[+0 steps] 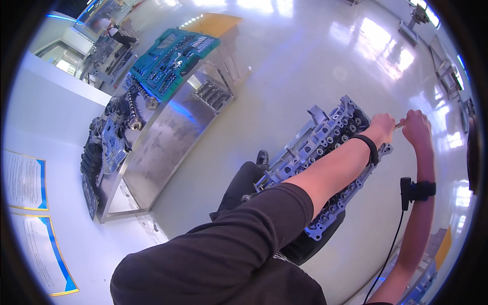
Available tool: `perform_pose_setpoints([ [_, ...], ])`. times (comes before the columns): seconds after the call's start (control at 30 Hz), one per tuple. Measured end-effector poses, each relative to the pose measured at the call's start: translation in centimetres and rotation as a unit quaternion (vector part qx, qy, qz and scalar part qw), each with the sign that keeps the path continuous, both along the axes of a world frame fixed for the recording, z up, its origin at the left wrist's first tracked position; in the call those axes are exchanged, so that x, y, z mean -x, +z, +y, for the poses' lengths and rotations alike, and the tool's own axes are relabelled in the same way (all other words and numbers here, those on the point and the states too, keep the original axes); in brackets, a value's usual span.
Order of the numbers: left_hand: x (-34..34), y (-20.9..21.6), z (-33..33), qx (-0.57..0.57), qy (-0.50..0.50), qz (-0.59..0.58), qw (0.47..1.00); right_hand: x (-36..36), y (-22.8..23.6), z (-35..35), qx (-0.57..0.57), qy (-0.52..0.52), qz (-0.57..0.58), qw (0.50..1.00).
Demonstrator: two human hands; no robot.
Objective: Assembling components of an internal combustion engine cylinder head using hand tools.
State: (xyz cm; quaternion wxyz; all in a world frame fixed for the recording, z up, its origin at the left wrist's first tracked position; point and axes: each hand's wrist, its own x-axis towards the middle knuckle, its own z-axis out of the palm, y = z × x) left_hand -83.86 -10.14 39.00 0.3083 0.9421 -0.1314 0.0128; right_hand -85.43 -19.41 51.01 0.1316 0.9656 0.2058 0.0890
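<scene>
A grey metal engine cylinder head (306,152) with rows of valve springs and bores lies slantwise across my legs. My left hand (382,127) is closed at its far right end, with the forearm crossing over the casting. Beyond the casting's edge, my right hand (417,127) is closed too, held up beside the left. A thin rod-like piece (399,125) bridges the gap between both fists. Its ends are hidden in the fingers, so its kind does not show.
On the left stands a metal workbench (165,147). It bears a green socket tool case (170,61), camshafts (133,112) and dark engine parts (91,152). A black cable (394,244) hangs from my right wrist strap. Another person (116,33) is far off at upper left.
</scene>
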Motion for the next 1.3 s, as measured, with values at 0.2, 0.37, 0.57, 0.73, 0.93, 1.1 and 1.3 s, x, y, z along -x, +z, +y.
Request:
perform_pose_setpoints([
  [0.2,0.1,-1.2,1.8,-0.002,0.043,0.009,0.999,0.5,-0.8,2.9,-0.012,-0.072,0.035,0.997],
  [0.37,-0.6,-1.9,1.3,0.027,0.061,-0.055,0.996,-0.3,-2.3,2.4,-0.014,-0.109,-0.01,0.994],
  [0.57,-1.2,-1.7,0.8,-0.023,0.037,-0.068,0.997,0.1,-1.9,1.5,-0.07,-0.101,0.018,0.992],
  [0.73,-1.0,-1.5,0.0,-0.029,0.005,-0.11,0.993,1.2,-1.2,0.8,-0.067,-0.058,0.035,0.995],
  [0.93,-0.2,-1.2,-0.1,-0.005,0.017,-0.045,0.999,0.0,-2.6,-0.6,-0.091,-0.01,0.032,0.995],
  [1.1,-0.8,-0.8,1.1,-0.031,-0.007,-0.035,0.999,-1.6,-2.6,-0.4,-0.085,-0.031,0.041,0.995],
  [1.3,-0.9,-0.9,1.0,-0.015,-0.006,-0.04,0.999,-0.7,-1.0,1.3,-0.078,-0.135,0.081,0.985],
])
